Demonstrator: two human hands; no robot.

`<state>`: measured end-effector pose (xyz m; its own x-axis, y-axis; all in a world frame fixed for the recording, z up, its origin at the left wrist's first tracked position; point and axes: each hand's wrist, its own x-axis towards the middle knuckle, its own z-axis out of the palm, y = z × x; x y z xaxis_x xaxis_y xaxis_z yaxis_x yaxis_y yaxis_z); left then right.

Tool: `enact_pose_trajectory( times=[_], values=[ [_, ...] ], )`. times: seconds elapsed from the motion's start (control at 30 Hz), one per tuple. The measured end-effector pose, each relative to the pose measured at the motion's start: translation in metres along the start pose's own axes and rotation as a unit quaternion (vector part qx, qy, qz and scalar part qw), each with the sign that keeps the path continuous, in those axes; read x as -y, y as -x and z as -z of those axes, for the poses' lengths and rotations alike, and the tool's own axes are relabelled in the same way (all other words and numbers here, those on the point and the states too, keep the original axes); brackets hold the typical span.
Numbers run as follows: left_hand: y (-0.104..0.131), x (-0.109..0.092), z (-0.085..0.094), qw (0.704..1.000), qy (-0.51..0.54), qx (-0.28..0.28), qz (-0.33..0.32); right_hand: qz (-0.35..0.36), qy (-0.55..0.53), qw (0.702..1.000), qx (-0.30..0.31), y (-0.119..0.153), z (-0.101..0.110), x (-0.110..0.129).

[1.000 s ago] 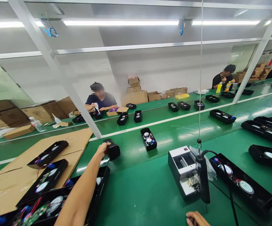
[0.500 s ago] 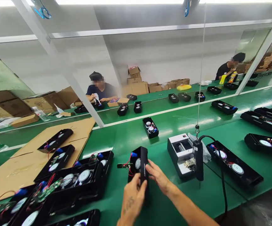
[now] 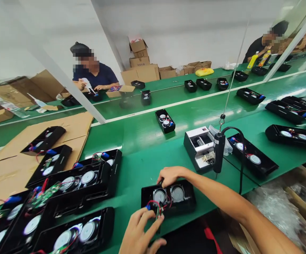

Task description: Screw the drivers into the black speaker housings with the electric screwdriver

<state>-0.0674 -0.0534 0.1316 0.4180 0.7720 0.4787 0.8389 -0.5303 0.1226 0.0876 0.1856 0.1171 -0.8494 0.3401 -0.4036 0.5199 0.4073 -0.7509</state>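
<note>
A black speaker housing point(image 3: 187, 204) with two round speaker drivers point(image 3: 177, 193) lies open side up at the near edge of the green bench. My right hand point(image 3: 171, 175) grips its far wall, fingers curled over the rim. At its near left corner, my left hand point(image 3: 141, 231) has its fingers stretched toward a small green circuit board point(image 3: 159, 211), with the thumb apart. The fingertips are at the board; whether they pinch it cannot be seen. Red wires and a blue connector point(image 3: 148, 207) run beside it.
An electric screwdriver point(image 3: 218, 151) hangs on a cable beside a screw feeder box point(image 3: 199, 148). More housings point(image 3: 84, 183) crowd the left, some on cardboard point(image 3: 79, 121). Another housing point(image 3: 165, 121) lies beyond. Two people point(image 3: 95, 74) work across the bench.
The housing has turned from standing lengthwise to lying crosswise, nearer to me. My right hand moved to its far wall; my left hand left its side and reached the circuit board.
</note>
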Motion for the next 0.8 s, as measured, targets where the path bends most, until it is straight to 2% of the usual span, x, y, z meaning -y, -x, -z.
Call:
enact_pose_trajectory(
  times=[0.07,0.17,0.23,0.3,0.37,0.4,0.47,0.57,0.63,0.7,0.8],
  values=[
    [0.001,0.001,-0.006,1.0,0.003,0.018,-0.023,0.006,0.016,1.0,-0.009,-0.002,0.008,0.004],
    [0.003,0.006,-0.017,0.999,0.041,-0.017,0.006,0.011,0.027,0.997,-0.069,0.018,0.011,0.007],
    [0.004,0.013,-0.022,0.993,0.078,-0.044,0.075,0.025,0.004,0.984,-0.174,0.042,0.005,0.009],
    [0.002,0.018,-0.026,0.977,0.123,-0.063,0.164,0.069,-0.042,0.953,-0.292,0.068,-0.011,0.011],
    [0.0,0.018,-0.031,0.955,0.173,-0.071,0.23,0.14,-0.07,0.924,-0.348,0.087,-0.036,0.014],
    [-0.002,0.018,-0.034,0.947,0.195,-0.074,0.246,0.17,-0.062,0.921,-0.346,0.093,-0.049,0.015],
    [-0.003,0.018,-0.04,0.943,0.221,-0.078,0.236,0.197,-0.017,0.926,-0.322,0.097,-0.075,0.014],
    [0.003,0.03,-0.047,0.96,0.202,-0.078,0.174,0.169,0.051,0.93,-0.323,0.095,-0.099,0.006],
    [0.01,0.041,-0.052,0.97,0.175,-0.062,0.154,0.151,0.07,0.926,-0.338,0.096,-0.103,0.0],
    [0.015,0.048,-0.06,0.974,0.161,-0.045,0.152,0.151,0.098,0.928,-0.327,0.1,-0.1,-0.002],
    [0.014,0.038,-0.078,0.974,0.151,-0.068,0.155,0.156,0.185,0.931,-0.274,0.111,-0.094,0.004]
  ],
)
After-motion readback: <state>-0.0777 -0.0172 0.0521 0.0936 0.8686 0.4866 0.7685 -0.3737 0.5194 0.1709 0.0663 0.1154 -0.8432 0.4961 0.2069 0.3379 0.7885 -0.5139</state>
